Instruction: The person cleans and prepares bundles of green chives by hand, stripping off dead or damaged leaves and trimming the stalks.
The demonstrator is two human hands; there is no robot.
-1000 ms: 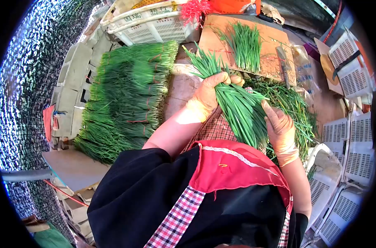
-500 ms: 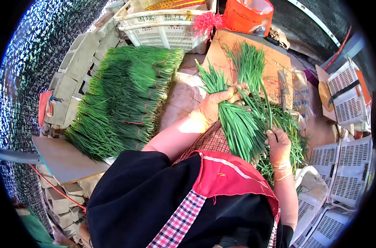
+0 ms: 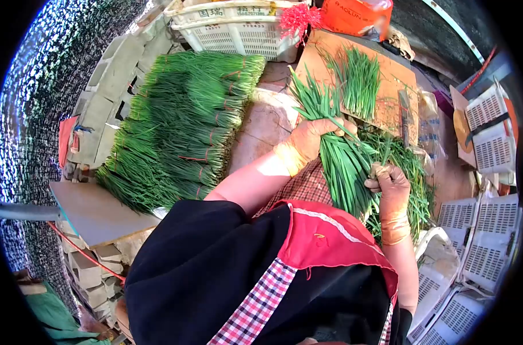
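Note:
My left hand (image 3: 314, 142), in an orange-tinted glove, is closed round a bunch of garlic chives (image 3: 343, 169). The leaves fan up past my fingers and the stems hang toward my lap. Beside the lower end of that bunch, my right hand (image 3: 392, 188), gloved too, has its fingers pinched on a few chive strands, partly hidden by the fingers. Under and right of it lies a loose heap of chives (image 3: 418, 187). Ahead, a small sorted bunch of chives (image 3: 360, 83) rests on an orange-brown board (image 3: 391, 72).
Rows of banded chive bundles (image 3: 187, 126) lie to the left. A blade-like tool (image 3: 404, 118) sits on the board's right side. White crates (image 3: 233, 37) with a pink string tuft (image 3: 300, 22) and an orange bag (image 3: 353, 17) stand behind. More crates (image 3: 491, 230) stand right.
The view has shifted slightly, so the scene sits further right. A long strand that stood upright from my right hand no longer shows so. My left hand keeps its hold on the bunch.

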